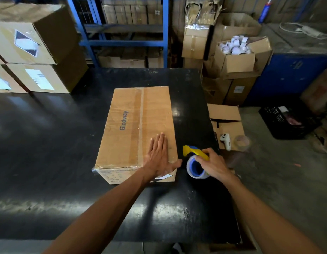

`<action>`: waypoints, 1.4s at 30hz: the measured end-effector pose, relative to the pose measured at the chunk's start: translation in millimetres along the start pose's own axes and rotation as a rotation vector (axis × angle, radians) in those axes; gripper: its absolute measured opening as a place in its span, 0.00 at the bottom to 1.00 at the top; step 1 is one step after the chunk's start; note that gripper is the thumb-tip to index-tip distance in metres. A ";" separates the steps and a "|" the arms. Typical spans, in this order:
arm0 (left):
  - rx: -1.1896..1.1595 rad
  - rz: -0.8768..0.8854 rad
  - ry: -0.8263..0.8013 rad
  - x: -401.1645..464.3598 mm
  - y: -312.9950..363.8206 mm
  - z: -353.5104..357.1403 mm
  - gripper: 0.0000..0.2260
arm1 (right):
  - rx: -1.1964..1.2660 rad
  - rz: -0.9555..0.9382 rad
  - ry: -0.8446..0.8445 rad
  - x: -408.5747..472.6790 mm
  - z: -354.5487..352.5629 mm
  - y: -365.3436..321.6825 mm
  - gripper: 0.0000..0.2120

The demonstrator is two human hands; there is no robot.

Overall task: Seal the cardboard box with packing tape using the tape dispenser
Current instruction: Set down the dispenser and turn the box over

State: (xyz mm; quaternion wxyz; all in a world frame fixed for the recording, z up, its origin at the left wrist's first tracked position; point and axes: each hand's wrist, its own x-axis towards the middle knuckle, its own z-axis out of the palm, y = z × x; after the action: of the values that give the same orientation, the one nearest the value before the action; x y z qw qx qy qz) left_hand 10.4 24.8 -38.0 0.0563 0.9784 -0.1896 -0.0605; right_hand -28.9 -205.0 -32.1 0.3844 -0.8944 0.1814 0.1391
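Note:
A closed cardboard box [129, 125] printed "Glodway" lies on the black table [49, 153], with clear tape along its top centre seam and across its near edge. My left hand [159, 158] rests flat, fingers apart, on the box's near right corner, thumb over the edge. Just right of the box, my right hand [212, 164] grips the yellow handle of the tape dispenser [194, 156], whose blue-cored roll of clear tape hangs over the table beside the box's near right corner.
Stacked cardboard boxes [30, 52] occupy the table's far left. Blue shelving [164, 33] stands behind. Off the right edge sit open boxes, a white controller [226, 140], a tape roll [241, 143] and a black crate [287, 121].

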 end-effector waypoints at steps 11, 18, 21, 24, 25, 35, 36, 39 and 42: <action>0.098 0.013 -0.016 1.0 -2.7 5.3 0.50 | -0.046 0.092 0.095 45.7 42.7 73.7 0.16; 0.098 0.031 -0.017 0.2 -4.1 3.7 0.51 | -0.136 0.070 0.128 45.9 48.2 77.0 0.16; 0.096 0.022 -0.009 0.2 -4.2 3.0 0.52 | -0.152 -0.027 0.183 47.4 35.8 44.6 0.20; 0.056 -0.059 0.030 -4.0 1.1 -1.5 0.55 | -0.111 -0.250 0.161 50.9 24.3 -14.4 0.26; 0.039 -0.123 0.037 -7.4 4.0 -3.3 0.56 | -0.111 -0.320 0.140 55.0 22.1 -35.9 0.26; 0.046 -0.263 -0.163 -35.7 -48.8 -14.9 0.64 | -0.687 -0.596 -0.032 61.0 86.0 -125.5 0.27; 0.065 -0.217 -0.180 -39.8 -66.7 -18.3 0.65 | -0.679 -0.552 -0.015 51.1 95.7 -132.4 0.27; 0.080 -0.065 -0.276 -53.1 -124.5 -38.5 0.62 | -0.761 -0.554 0.052 22.4 112.3 -159.0 0.31; 0.100 -0.041 -0.406 -69.0 -176.5 -66.9 0.59 | -0.789 -0.647 -0.005 14.1 102.6 -185.3 0.31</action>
State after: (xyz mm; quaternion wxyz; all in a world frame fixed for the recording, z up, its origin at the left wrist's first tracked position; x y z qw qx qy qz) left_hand 20.4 219.4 11.2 -0.0331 0.9513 -0.1801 -0.2479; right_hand 52.4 -14.0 12.1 0.0412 -0.9815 -0.1720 0.0729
